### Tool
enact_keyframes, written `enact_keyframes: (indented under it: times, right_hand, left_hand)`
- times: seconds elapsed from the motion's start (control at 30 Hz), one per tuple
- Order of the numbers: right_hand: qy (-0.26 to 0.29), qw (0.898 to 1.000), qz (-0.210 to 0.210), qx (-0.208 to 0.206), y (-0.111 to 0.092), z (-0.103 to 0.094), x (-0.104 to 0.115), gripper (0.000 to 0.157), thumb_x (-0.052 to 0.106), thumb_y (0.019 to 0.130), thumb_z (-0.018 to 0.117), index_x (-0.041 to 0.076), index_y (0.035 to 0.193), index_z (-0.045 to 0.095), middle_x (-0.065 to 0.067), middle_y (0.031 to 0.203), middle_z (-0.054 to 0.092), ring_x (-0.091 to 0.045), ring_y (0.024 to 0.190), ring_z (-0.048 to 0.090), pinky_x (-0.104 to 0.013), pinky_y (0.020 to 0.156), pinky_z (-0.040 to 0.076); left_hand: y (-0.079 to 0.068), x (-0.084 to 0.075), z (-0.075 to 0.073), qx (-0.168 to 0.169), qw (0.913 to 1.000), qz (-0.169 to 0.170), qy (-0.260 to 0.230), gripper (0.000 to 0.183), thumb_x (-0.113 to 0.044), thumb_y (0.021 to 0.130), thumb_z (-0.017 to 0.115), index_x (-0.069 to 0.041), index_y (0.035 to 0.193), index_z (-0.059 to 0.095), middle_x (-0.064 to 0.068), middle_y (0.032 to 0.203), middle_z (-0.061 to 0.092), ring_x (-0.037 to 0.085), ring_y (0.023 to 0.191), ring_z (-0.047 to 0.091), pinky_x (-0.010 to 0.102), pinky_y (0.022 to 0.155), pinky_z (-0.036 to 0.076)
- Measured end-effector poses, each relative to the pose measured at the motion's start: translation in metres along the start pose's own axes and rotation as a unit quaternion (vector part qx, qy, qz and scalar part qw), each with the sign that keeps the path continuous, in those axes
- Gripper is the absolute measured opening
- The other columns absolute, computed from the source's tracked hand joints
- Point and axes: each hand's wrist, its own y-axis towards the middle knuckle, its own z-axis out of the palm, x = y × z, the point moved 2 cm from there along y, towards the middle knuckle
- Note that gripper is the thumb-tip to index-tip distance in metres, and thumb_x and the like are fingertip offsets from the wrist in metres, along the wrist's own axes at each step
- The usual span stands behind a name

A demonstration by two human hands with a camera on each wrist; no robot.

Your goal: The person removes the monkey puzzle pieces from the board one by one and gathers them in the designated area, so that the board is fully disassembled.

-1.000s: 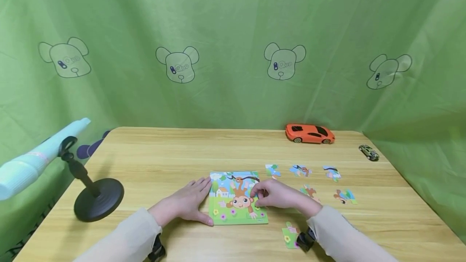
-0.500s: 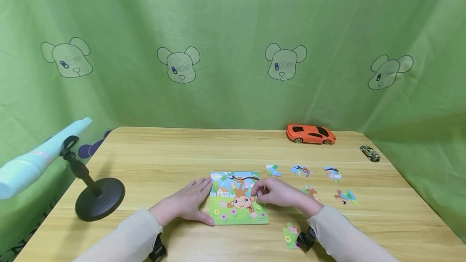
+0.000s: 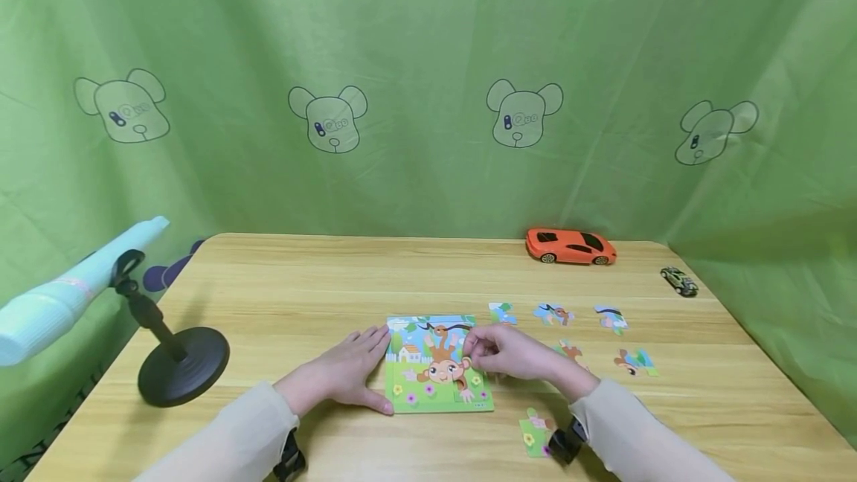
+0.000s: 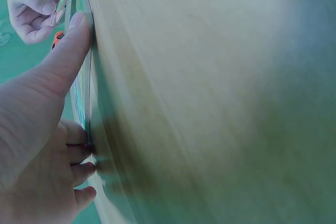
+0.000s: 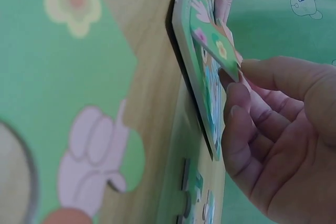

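A square jigsaw board point(image 3: 408, 385) with a cartoon monkey picture lies on the table in the head view. My left hand point(image 3: 350, 369) rests along its left side, fingers stretched out, the thumb at the near left corner. Over the right part of the board is my right hand point(image 3: 509, 352). Its thumb and fingers pinch a green jigsaw piece point(image 5: 216, 46) with flowers by one end. In the right wrist view that piece is tilted, its held end raised off the board; whether its far end touches the board is unclear.
Several loose jigsaw pieces lie right of the board, including a branch piece point(image 3: 611, 318) and a flower piece point(image 3: 533, 434) near my right wrist. An orange toy car point(image 3: 570, 247) and a small patterned car point(image 3: 679, 281) stand farther back. A black stand point(image 3: 182, 367) is at left.
The right hand has shifted slightly away from me and to the right, still pinching the piece, which looks more tilted. My left hand has stayed in place.
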Motion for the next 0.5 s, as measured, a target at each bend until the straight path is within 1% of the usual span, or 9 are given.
enact_keyframes:
  times: [0.23, 0.5]
  right_hand:
    - [0.021, 1.0, 0.019, -0.01, -0.0016, 0.0008, -0.0005, 0.006, 0.003, 0.089, 0.058, 0.0, 0.094, 0.06, -0.008, 0.075, 0.059, -0.018, 0.055, 0.048, -0.022, 0.045, 0.041]
    - [0.035, 0.998, 0.034, -0.026, -0.0005, 0.0023, -0.0021, 0.007, 0.006, 0.089, 0.06, -0.001, 0.091, 0.06, -0.007, 0.074, 0.059, -0.014, 0.053, 0.045, -0.021, 0.044, 0.039]
  left_hand:
    - [-0.0001, 0.0001, 0.0001, -0.001, 1.0, 0.001, 0.001, 0.111, -0.068, 0.069, 0.061, 0.005, 0.143, 0.022, 0.02, 0.149, 0.016, 0.033, 0.135, 0.017, 0.045, 0.109, 0.014]
    - [-0.0009, -0.0008, -0.0005, 0.0, 1.0, -0.001, -0.003, 0.111, -0.068, 0.068, 0.061, 0.005, 0.143, 0.022, 0.019, 0.149, 0.016, 0.033, 0.135, 0.017, 0.045, 0.109, 0.014]
